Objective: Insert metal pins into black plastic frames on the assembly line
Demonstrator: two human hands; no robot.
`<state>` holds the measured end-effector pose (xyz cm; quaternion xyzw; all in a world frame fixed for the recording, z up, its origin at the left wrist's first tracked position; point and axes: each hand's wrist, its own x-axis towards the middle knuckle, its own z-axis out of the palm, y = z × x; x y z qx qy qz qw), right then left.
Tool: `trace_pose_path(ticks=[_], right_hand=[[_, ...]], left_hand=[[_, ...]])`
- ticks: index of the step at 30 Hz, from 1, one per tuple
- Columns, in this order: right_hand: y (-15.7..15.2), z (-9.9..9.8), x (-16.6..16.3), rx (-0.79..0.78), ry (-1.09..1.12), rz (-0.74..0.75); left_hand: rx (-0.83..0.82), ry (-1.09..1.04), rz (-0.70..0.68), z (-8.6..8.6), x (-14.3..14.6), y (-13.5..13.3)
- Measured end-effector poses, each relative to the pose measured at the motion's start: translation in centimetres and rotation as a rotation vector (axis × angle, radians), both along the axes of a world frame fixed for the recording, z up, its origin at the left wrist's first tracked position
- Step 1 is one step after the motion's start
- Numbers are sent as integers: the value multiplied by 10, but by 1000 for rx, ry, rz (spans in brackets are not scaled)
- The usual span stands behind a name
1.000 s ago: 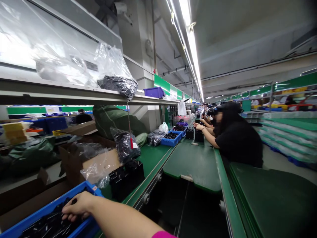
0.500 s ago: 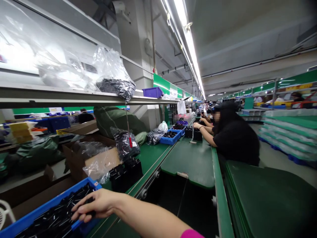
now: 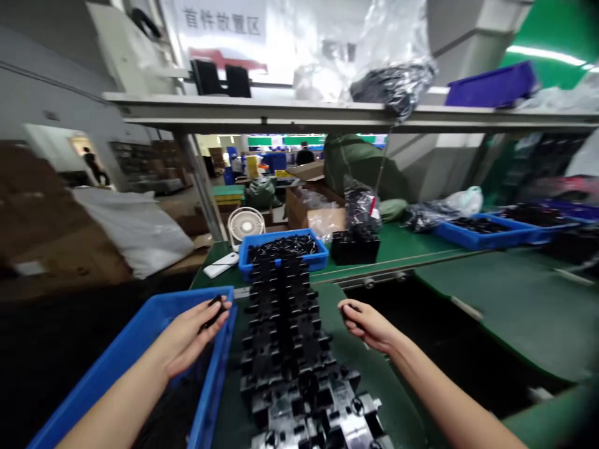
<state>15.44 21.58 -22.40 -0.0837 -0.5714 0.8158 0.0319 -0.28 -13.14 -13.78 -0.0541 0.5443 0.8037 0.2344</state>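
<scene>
My left hand (image 3: 194, 330) is closed on a small black plastic part (image 3: 213, 313), above the right rim of a large blue bin (image 3: 219, 349). On the other side, my right hand (image 3: 367, 324) has its fingers curled round a small black piece (image 3: 350, 310), mostly hidden by them. Between the hands, a double row of black plastic blocks (image 3: 285, 337) with notched tops runs away from me along the green bench. At its far end stands a shallow blue tray (image 3: 321, 259) heaped with small black parts (image 3: 285, 248).
A white fan (image 3: 246, 226) and a white phone-like object (image 3: 221, 265) lie left of the tray. Right of it, a bagged bundle (image 3: 362, 209) rests on a black block (image 3: 354, 248). A dark opening (image 3: 435, 337) cuts into the bench at right. A shelf (image 3: 299, 115) spans overhead.
The view has swung left and down. My right hand has left the blue tray of black parts and is now beside the block row. My left hand has come into view.
</scene>
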Motion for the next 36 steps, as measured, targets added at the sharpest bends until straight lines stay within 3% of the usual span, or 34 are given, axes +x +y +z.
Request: trace_pose_path(ticks=[3, 10, 16, 20, 25, 30, 36], right_hand=[[-3, -3, 18, -1, -15, -29], [-9, -5, 44, 90, -49, -123], [-8, -10, 55, 40, -68, -125], [-12, 0, 68, 97, -92, -178], [-26, 27, 94, 320, -123, -99], [-51, 55, 119, 784, -35, 28], [-66, 57, 133, 964, 49, 166]], left_hand=[[-19, 60, 15, -3, 8, -18], [6, 88, 4, -18, 19, -33], [45, 73, 7, -27, 20, -36], [43, 56, 47, -32, 20, -35], [25, -31, 51, -40, 19, -39], [48, -97, 72, -48, 12, -42], [90, -123, 98, -46, 12, -43]])
